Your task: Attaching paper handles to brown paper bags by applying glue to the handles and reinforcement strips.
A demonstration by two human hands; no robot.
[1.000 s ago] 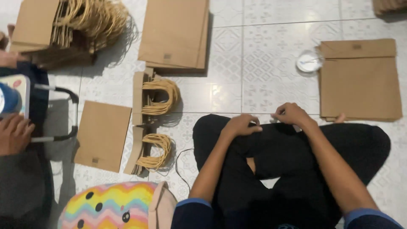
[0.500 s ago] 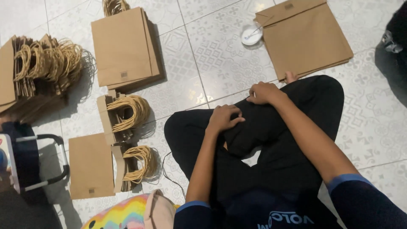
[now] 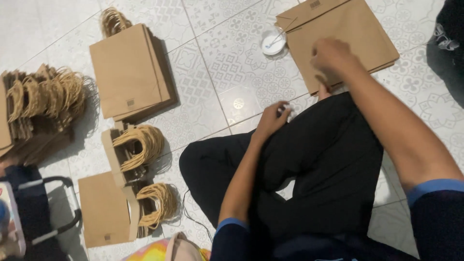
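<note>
I sit cross-legged in black trousers on a patterned tile floor. My left hand [image 3: 271, 121] rests at my knee, fingers pinched on a small white piece [image 3: 286, 110]. My right hand [image 3: 331, 57] is blurred, stretched forward with its fingers curled down over a stack of flat brown paper sheets [image 3: 360, 34]; whether it touches or grips them I cannot tell. A small white dish [image 3: 273, 42] with a stick in it sits just left of that stack.
Finished brown paper bags [image 3: 126, 72] lie at upper left. Bundles of folded strips with twisted paper handles [image 3: 140, 145] lie left of my knee, with more [image 3: 43, 94] at the far left. A flat brown sheet [image 3: 102, 209], a thin black cord [image 3: 195, 220] and a metal-handled bag [image 3: 29, 212] lie nearby.
My right hand has left my knee and reached forward over the stack of brown sheets. My left hand stayed at the knee. The view tilted and shifted.
</note>
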